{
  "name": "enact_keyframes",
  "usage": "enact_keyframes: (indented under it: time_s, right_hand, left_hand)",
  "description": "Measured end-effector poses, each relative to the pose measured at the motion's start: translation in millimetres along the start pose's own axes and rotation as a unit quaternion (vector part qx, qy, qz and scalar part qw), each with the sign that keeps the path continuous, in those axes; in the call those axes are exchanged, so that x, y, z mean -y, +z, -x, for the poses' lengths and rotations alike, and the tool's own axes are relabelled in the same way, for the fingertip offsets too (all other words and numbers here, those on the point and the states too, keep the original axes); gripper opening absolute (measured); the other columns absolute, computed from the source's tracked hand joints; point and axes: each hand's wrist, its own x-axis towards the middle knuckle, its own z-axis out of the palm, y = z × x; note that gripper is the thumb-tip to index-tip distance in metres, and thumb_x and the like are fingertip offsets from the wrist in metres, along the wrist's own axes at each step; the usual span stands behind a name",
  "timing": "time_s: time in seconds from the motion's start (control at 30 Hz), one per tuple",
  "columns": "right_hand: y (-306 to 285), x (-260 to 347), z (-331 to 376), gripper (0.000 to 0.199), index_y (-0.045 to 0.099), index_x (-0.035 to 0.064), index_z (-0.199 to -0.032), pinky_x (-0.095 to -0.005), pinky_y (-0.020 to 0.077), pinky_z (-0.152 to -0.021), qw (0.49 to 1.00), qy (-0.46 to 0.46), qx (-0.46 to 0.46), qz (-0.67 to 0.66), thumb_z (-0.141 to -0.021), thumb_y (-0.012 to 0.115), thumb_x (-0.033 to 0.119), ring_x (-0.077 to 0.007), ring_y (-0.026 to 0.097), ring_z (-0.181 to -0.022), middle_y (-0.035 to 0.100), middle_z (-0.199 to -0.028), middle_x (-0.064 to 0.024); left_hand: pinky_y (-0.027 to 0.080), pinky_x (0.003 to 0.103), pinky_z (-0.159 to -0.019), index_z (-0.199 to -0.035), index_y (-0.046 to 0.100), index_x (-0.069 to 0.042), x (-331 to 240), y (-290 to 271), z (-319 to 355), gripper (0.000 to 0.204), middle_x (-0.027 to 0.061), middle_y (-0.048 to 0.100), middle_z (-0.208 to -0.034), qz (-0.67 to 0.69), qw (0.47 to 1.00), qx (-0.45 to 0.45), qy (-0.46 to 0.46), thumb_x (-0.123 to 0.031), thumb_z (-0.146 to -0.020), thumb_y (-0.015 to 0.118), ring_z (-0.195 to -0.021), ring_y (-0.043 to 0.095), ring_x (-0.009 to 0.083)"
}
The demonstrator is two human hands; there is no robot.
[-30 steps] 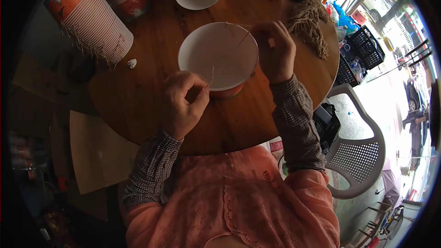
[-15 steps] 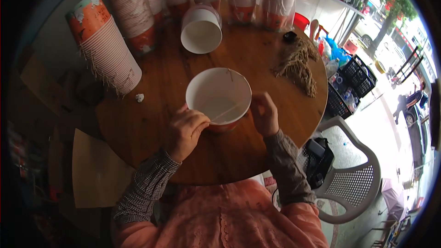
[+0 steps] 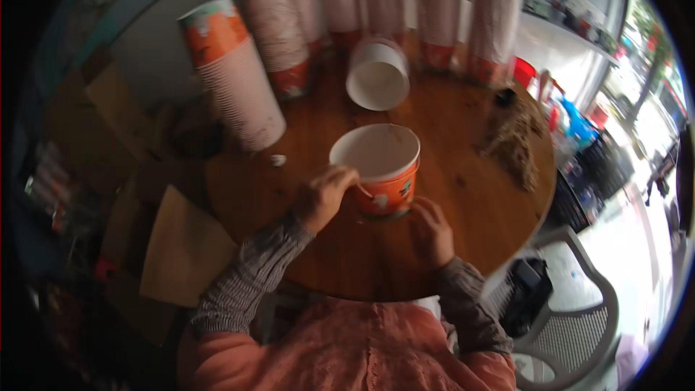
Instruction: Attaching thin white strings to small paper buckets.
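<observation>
A paper bucket [image 3: 387, 192] with a white inside and an orange printed wall stands upright on the round wooden table in front of me. My left hand [image 3: 326, 195] is closed at its left rim, the fingertips pinching the edge. A thin pale strand runs from those fingers across the front wall; whether they grip it too is hard to make out. Low at the bucket's right front, my right hand [image 3: 433, 232] is blurred, its fingers loosely curved and apart, with nothing seen in them. A short bit of twine [image 3: 394, 127] shows at the far rim.
Behind the bucket, another white bucket [image 3: 378, 85] lies on its side. Tall bucket stacks [image 3: 239, 90] stand at the left, and wrapped ones [image 3: 438, 22] along the back. A twine bundle [image 3: 514, 141] lies on the table's right; a grey chair [image 3: 579, 333] stands beyond its edge.
My view has shifted, and the bucket's orange front now shows. The strand that crossed the bucket's mouth now lies over its front. My right hand has moved from the right rim down towards the base.
</observation>
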Motion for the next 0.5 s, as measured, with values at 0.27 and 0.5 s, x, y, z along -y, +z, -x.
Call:
enact_keyframes:
  time_s: [0.27,0.5]
  right_hand:
    - [-8.4,6.8,-56.6,0.017,0.064,0.0019,-0.106,-0.0323,0.0535,-0.065,0.994,0.07,0.002,-0.087,-0.091,0.057,0.004,-0.0247,0.066,-0.076,0.064,-0.098,-0.0134]
    - [23.6,-8.8,-55.7,0.016,0.064,0.0018,-0.104,-0.0308,0.0519,-0.063,0.986,0.069,0.065,-0.135,-0.089,0.058,0.003,-0.0246,0.065,-0.073,0.063,-0.089,-0.0134]
  left_hand:
    - [0.054,0.026,-0.07,-0.104,0.066,-0.001,167.5,-157.6,-135.3,0.02,0.0047,0.067,-0.091,0.202,0.917,-0.256,-0.231,-0.01,-0.087,0.07,-0.081,0.063,0.0125]
    - [0.058,0.038,-0.087,-0.103,0.057,0.005,300.4,-323.6,-172.9,0.017,0.0147,0.065,-0.099,0.37,0.79,-0.35,-0.34,-0.004,-0.089,0.063,-0.096,0.067,0.0291]
